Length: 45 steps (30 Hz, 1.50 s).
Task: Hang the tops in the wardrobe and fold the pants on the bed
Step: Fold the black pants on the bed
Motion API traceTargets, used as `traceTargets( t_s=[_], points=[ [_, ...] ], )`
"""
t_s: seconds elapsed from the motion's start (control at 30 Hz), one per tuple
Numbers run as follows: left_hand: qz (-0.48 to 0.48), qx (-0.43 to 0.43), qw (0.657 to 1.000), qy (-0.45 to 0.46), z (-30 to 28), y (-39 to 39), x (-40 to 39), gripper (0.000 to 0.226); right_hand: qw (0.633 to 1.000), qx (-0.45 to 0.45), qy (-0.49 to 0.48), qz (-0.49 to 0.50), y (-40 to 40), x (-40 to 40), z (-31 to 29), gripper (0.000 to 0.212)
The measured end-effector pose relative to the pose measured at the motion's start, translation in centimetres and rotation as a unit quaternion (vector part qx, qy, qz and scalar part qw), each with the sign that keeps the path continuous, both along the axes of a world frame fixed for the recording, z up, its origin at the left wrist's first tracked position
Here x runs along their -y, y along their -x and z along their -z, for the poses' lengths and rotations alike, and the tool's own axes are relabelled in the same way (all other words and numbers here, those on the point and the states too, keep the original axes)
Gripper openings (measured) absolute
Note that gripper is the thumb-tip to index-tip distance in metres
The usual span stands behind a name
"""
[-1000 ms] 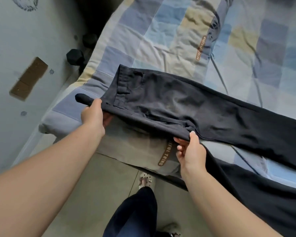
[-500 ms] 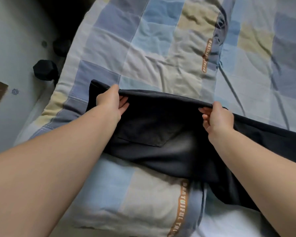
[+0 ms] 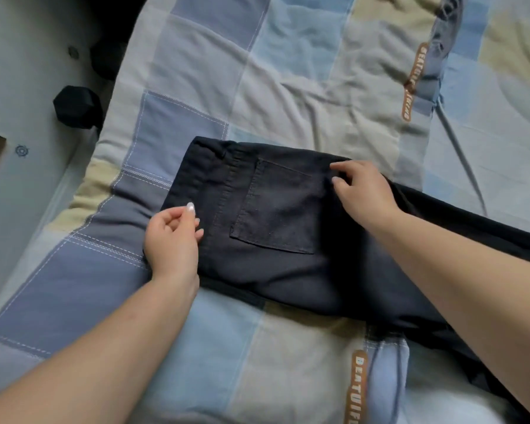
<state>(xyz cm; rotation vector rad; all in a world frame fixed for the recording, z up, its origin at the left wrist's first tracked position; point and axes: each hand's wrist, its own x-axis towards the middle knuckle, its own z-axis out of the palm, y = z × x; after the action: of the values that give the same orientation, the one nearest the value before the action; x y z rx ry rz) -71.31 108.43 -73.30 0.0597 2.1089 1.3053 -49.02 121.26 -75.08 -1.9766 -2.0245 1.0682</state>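
Folding is only at its first step: you have one pair of dark pants (image 3: 276,228) lying flat on the patchwork quilt (image 3: 303,75) of the bed, one leg on the other, back pocket up, waistband toward 9 o'clock and the legs running off toward 3 and 4 o'clock. Your left hand (image 3: 172,240) sits at 8 o'clock of the pants, at the waistband corner; its fingers are curled loosely and the thumb stands up, and I cannot tell if it pinches the cloth or only rests on it. Your right hand (image 3: 361,191) is at 1 o'clock of the pocket and its fingertips nip the far edge of the fabric. My judgement is that the legs are not yet folded up to the waistband, so the pants are perhaps a third done. No tops and no wardrobe are visible, so I cannot say how the hanging part stands
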Motion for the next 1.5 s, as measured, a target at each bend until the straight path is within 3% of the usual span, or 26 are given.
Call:
traceTargets(
  t_s=[0.07, 0.17, 0.27, 0.37, 0.5, 0.57, 0.7, 0.77, 0.83, 0.9, 1.03, 1.1, 1.2, 1.33, 1.5],
  points=[
    [-0.045, 0.023, 0.998, 0.027, -0.4, -0.3, 3.8, 0.015, 0.999, -0.023, -0.017, -0.029, 2.0, -0.7, 0.2, 0.036],
    [-0.066, 0.160, 0.983, 0.059, 0.1, -1.2, 7.5, 0.017, 0.994, -0.004, -0.007, -0.111, 5.2, -2.0, 0.5, 0.045],
    [-0.039, 0.278, 0.960, 0.000, 1.2, -1.2, 6.9, 0.026, 0.989, 0.038, 0.041, -0.137, 7.1, -3.4, 0.7, 0.056],
    [-0.055, 0.299, 0.952, -0.021, 2.3, 0.0, 4.7, 0.051, 0.984, 0.060, 0.097, -0.140, 7.2, -3.9, 1.2, 0.061],
    [-0.080, 0.229, 0.970, -0.017, 2.5, 0.8, 3.1, 0.043, 0.972, 0.043, 0.189, -0.135, 7.1, -3.6, 0.6, 0.046],
    [-0.096, 0.178, 0.978, -0.043, 1.5, 1.6, 2.1, 0.033, 0.980, 0.039, 0.141, -0.134, 6.7, -3.8, -0.3, 0.036],
    [-0.069, 0.126, 0.980, -0.139, -1.5, 5.0, -0.5, 0.021, 0.998, -0.035, -0.042, -0.031, 7.6, -4.7, -2.7, 0.026],
    [-0.072, 0.091, 0.984, -0.138, -2.2, 7.7, -1.6, 0.017, 0.993, -0.101, -0.050, -0.016, 9.7, -5.6, -3.4, 0.022],
    [-0.080, 0.064, 0.991, -0.087, -1.7, 9.9, -1.9, 0.015, 0.987, -0.152, 0.017, -0.042, 12.0, -6.1, -3.7, 0.037],
    [-0.065, 0.061, 0.996, -0.023, -0.7, 10.7, -1.4, 0.018, 0.985, -0.097, 0.069, -0.126, 13.5, -6.2, -3.7, 0.063],
    [-0.003, -0.079, 0.996, 0.042, -0.4, 10.1, -0.7, 0.039, 0.977, -0.130, 0.058, -0.158, 13.8, -4.1, -3.6, 0.064],
    [0.033, -0.160, 0.982, 0.091, -1.3, 8.6, -0.5, 0.060, 0.976, -0.148, 0.057, -0.146, 12.2, -2.3, -3.6, 0.059],
    [0.085, -0.157, 0.977, 0.120, -2.6, 3.3, 0.3, 0.078, 0.985, -0.152, 0.053, -0.069, 7.3, 0.9, -2.7, 0.053],
    [0.196, -0.130, 0.969, 0.080, -3.7, -6.3, 0.8, 0.069, 0.985, -0.151, 0.079, 0.027, -0.6, 7.0, -1.1, 0.048],
    [0.372, -0.122, 0.919, 0.044, -3.9, -17.9, 1.9, 0.061, 0.970, -0.193, 0.093, 0.111, -10.1, 14.8, -1.4, 0.045]
  ],
)
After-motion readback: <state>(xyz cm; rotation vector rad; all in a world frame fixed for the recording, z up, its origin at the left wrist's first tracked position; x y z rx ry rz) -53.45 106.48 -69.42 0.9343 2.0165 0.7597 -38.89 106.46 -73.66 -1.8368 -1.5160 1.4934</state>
